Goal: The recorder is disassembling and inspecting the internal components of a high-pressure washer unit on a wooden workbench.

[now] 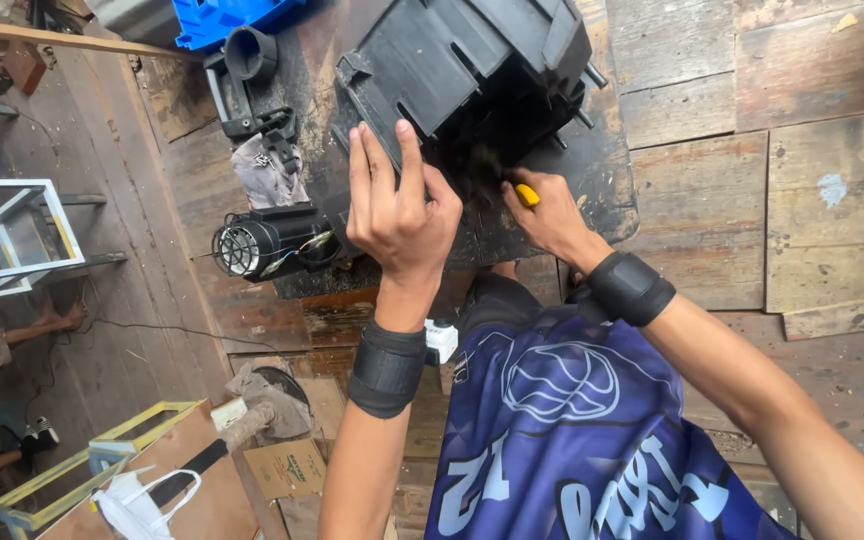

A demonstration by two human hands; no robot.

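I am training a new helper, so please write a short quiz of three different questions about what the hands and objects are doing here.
1. True or false: the left hand rests with fingers flat on the black plastic housing.
2. Which colour is the tool handle in the right hand? A red, B yellow, C green.
3. Fill in: the small round motor with a wire grille lies to the ______ of the left hand in the picture.

Key: 1 true; 2 B; 3 left.
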